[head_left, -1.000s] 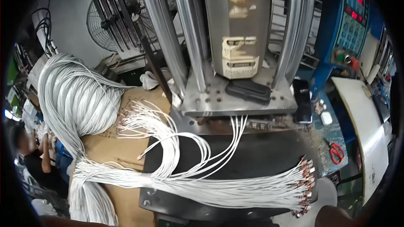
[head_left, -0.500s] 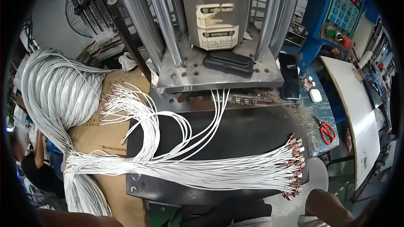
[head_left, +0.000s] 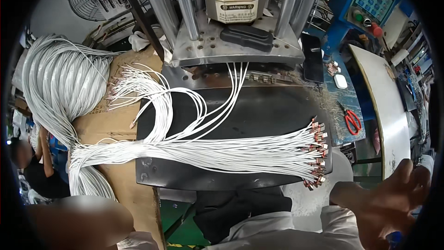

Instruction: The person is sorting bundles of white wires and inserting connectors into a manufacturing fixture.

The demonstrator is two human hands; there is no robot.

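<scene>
At the lower right, my right hand (head_left: 388, 199) is raised, slightly blurred, its fingers bent and partly spread with nothing visible in them. A smooth, blurred part of my left hand or forearm (head_left: 83, 220) fills the lower left; its fingers do not show. Neither hand touches the bundle of white cables (head_left: 222, 153) lying across the black work surface (head_left: 259, 106). Small copper-coloured and metal connectors (head_left: 319, 153) tip its right ends. Several cables (head_left: 237, 83) curve up under the press plate (head_left: 240, 55). Other loose cable ends (head_left: 134, 81) fan out at the left.
A large coil of grey-white cable (head_left: 64, 78) rests on cardboard (head_left: 104, 122) at the left. On the blue bench are red-handled pliers (head_left: 352, 121), a phone (head_left: 312, 58) and a white case (head_left: 340, 81). A control panel (head_left: 374, 0) stands far right. Another person (head_left: 39, 171) is at far left.
The view has tilted down, so the press, cables and bench appear higher. My right hand has come further into view at the lower right, and more of my left arm shows.
</scene>
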